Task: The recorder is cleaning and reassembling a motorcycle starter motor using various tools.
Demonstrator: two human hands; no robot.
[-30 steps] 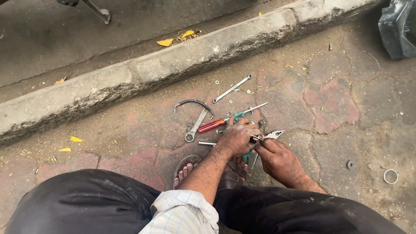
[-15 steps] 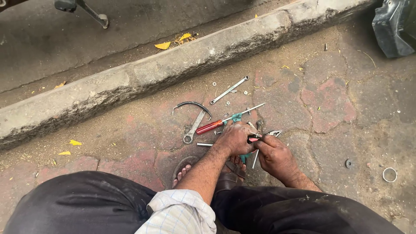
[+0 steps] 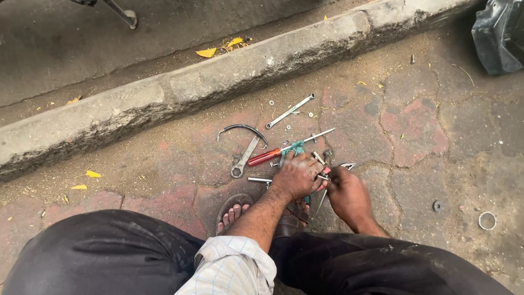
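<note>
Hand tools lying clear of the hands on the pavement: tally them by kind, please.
Wrenches: 2, a slim one near the curb and a broader one by the curved black strip.
Screwdrivers: 2, a red-handled one and a teal-handled one.
Total: 4.
Pieces under the hands are too hidden to count.

A roadside repair spot outdoors: cracked pavement (image 3: 415, 125), a concrete kerb (image 3: 218, 87), spanners (image 3: 244, 158) and screwdrivers (image 3: 265, 157) strewn about.
</note>
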